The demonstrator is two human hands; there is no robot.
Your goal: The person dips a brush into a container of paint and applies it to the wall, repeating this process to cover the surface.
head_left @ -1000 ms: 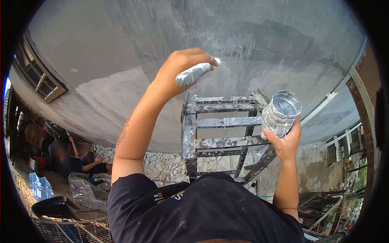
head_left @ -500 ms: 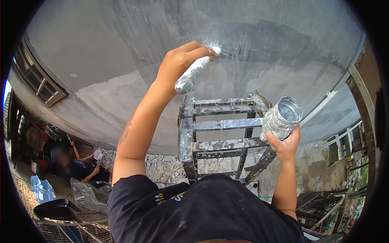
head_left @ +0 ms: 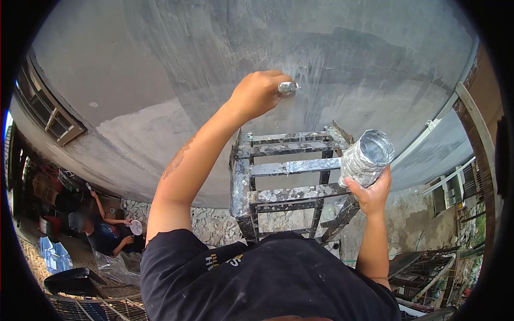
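My left hand [head_left: 262, 93] is closed around the paint-smeared handle of a paintbrush [head_left: 287, 87]. The handle's end points toward me, and my hand and the brush head are up against the grey wall [head_left: 369, 69], where the bristles are hidden. Wet-looking streaks run over the wall around that spot. Lower and to the right, my right hand [head_left: 370, 192] grips a can [head_left: 361, 163] crusted with grey-white paint, its open top tilted toward me. Just left of the can stands a paint-spattered metal ladder [head_left: 297, 167], between me and the wall.
At lower left, another person [head_left: 110, 232] holds a pale tub [head_left: 136, 227] near blue plastic containers [head_left: 55, 254]. Rubble [head_left: 214, 224] lies along the wall's base. A window [head_left: 51, 109] is set in the wall at left. Metal frames [head_left: 423, 278] stand at lower right.
My left hand has moved down and slightly right along the wall, and the brush handle has swung to point at me. The can stays in my right hand, nearly unmoved.
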